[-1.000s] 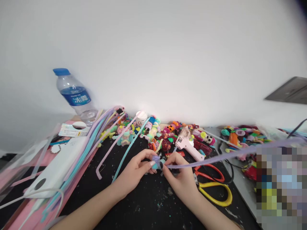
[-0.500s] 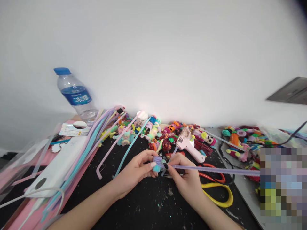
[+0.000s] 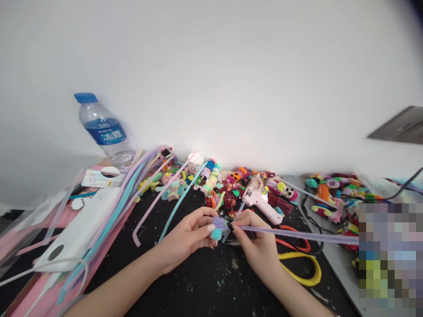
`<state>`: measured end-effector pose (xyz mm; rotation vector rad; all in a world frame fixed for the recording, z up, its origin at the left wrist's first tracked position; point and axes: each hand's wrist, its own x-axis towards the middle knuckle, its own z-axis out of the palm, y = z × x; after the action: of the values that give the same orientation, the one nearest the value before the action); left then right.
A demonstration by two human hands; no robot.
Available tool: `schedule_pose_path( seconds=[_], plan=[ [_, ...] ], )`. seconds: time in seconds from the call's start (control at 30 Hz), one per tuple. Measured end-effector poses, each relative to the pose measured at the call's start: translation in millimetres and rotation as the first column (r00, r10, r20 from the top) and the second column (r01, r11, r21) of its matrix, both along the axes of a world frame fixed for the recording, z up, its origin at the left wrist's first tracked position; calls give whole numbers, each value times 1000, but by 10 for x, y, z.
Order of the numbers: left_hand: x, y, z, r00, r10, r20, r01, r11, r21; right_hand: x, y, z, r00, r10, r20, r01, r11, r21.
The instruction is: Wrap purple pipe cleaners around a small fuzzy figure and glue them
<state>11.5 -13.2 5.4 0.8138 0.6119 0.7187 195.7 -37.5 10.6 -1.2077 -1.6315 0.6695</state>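
Fingers (image 3: 202,231) — left hand (image 3: 185,240) pinching purple-and-blue fuzzy piece (image 3: 217,230) | right hand (image 3: 260,241) — pinching purple strip (image 3: 297,234)

A pixelated block (image 3: 391,259) masks the lower right corner, and the purple strip (image 3: 297,234) vanishes at its edge. The right hand (image 3: 259,240) hides part of the scissors (image 3: 316,274). The left hand (image 3: 190,237) partly covers the bundle (image 3: 216,233), too small to make out fully. The wall plate (image 3: 401,127) runs off the right edge; the card's (image 3: 94,178) print is unreadable
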Motion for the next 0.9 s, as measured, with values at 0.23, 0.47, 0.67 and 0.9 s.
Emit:
schedule_pose_path(
  seconds=[0.23,0.47,0.67,0.9],
  plan=[
    [0,-10,0,998,-2,68,8,996,-88,0,3,-9,999,-4,-45,2,1000,-30],
    [-2,-18,-5,990,-11,138,30,991,-134,-22,2,23,998,13,-54,-14,1000,-16],
    [-3,-23,4,988,-24,154,47,988,-147,-35,-2,4,997,35,-63,-38,998,-48],
    [13,-23,5,991,13,134,0,996,-93,-19,8,0,998,2,-68,-8,996,-86]
  ],
)
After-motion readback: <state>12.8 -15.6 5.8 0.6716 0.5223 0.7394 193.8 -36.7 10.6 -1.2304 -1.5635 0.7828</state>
